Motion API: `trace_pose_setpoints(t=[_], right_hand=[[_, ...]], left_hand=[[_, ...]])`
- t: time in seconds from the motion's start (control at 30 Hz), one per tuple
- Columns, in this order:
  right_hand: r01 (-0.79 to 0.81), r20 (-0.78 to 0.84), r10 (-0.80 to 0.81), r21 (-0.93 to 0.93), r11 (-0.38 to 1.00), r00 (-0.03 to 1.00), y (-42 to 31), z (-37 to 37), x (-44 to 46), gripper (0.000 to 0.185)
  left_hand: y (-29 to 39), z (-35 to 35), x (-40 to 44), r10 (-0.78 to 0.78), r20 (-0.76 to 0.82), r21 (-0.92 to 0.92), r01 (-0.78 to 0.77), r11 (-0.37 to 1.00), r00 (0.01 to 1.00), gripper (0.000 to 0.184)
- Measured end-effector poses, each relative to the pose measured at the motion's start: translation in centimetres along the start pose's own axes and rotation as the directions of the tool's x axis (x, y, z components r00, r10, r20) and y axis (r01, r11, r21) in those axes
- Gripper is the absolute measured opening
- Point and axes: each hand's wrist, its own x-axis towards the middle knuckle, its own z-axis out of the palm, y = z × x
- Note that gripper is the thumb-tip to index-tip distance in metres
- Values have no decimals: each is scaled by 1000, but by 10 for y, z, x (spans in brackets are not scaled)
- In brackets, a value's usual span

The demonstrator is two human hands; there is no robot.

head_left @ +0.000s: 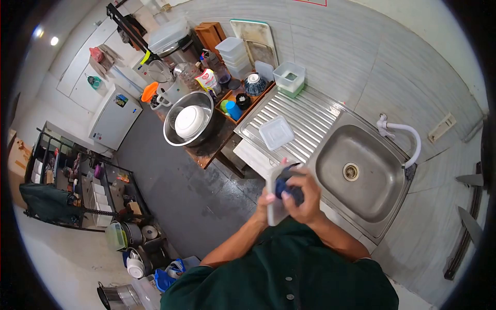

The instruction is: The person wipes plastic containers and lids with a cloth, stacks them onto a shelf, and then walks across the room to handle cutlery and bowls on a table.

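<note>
Head view: a shallow, pale plastic container [274,206] was held near the lower centre of the frame, in front of the person's torso; motion blur softened its outline.
Orientation: the container stood nearly on edge. Its long axis ran up and down the frame, the top leaning slightly right; its broad inner face appeared turned toward the right of the frame.
Left hand: the left hand [262,207] gripped the container's left side, thumb near the rim.
Right hand: the right hand [309,200] was closed on a dark blue bundle [281,187], probably cloth, pressed against the container.
Hazard: the container could have slipped or twisted toward the counter edge or floor. The likely cause would be a push from the right hand against smooth plastic held mainly at one side; a bunched fold could also have caught the rim.
Drainboard: a pale square lid [277,133] lay above the hands on the ridged drainboard [319,111]; a clear tub [290,76] stood at the far end.
Right of centre: the sink [374,199] adjoined the drainboard, with a white faucet [383,125] behind.
Upper left of centre: a metal basin [170,133] held a white bowl [189,121].
</note>
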Motion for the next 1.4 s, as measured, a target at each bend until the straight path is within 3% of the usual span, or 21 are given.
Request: trace_pose_setpoints(t=[0.07,0.17,0.3,0.37,0.43,0.47,0.5,0.53,0.57,0.63,0.7,0.77,0.8,0.87,1.0,1.1,1.17,1.23,1.3,1.33,1.4], right_hand=[[158,234,-153,-2,987,960,0,-4,-7,29],[75,389,-79,25,997,918,7,-12,-16,31],[-217,-27,219,53,975,975,16,-24,-18,31],[-168,-163,169,17,986,972,23,-27,-10,35],[-186,-171,183,-2,983,968,26,-28,-14,37],[-353,-145,406,293,888,902,27,-26,-19,37],[-471,-53,593,553,687,804,28,-25,-23,37],[-469,-20,554,509,722,832,36,-27,-30,41],[-470,-19,554,507,723,832,38,-30,-30,41],[-313,-50,329,200,928,943,42,-35,-28,42],[-306,-3,306,30,952,952,32,-40,-22,43],[-146,62,164,-226,963,985,21,-41,-13,44],[-66,114,92,-214,975,989,19,-38,-9,45],[39,213,-3,-163,986,977,12,-27,-12,47],[112,211,-125,76,991,969,3,-6,-11,45],[251,323,-214,-78,965,922,0,-16,0,46],[96,138,-64,-235,967,988,11,-22,-3,45],[13,108,16,-260,966,994,16,-23,-6,45],[29,102,1,-293,956,995,18,-19,-11,46],[-78,69,98,-243,967,993,18,-17,-14,46],[-212,72,224,-144,967,972,27,-10,-23,44]], left_hand=[[13,-3,2,54,65,-132,-46,990,996,128],[22,-15,2,144,104,-177,-124,976,984,129],[35,-23,-10,139,108,-187,-117,975,984,131],[37,-27,-16,98,93,-154,-83,985,991,130],[31,-38,-18,-36,145,-336,83,938,989,105],[27,-44,-19,-35,149,-338,84,938,988,105],[24,-49,-18,-112,-26,-32,111,993,993,88],[20,-54,-19,-128,-222,266,187,946,967,71],[22,-43,-18,-68,-185,300,122,946,980,42],[31,-34,-18,-96,-123,417,139,898,988,36],[36,-29,-18,-134,-65,529,148,836,989,30],[38,-26,-17,-79,-1,825,45,563,997,25],[41,-22,-15,-86,1,824,48,564,996,25],[43,-15,-12,-70,160,959,-138,246,985,29],[21,-39,-14,-41,152,971,-141,195,988,34],[28,-34,-20,-19,212,949,-201,243,977,27],[40,-26,-27,-165,-65,663,166,730,984,30],[39,-40,-31,-59,-42,749,70,659,997,31],[40,-55,-36,-100,-127,619,158,769,987,32],[42,-60,-38,-53,-190,547,151,823,980,33],[55,-56,-35,38,-220,282,26,959,975,36]])
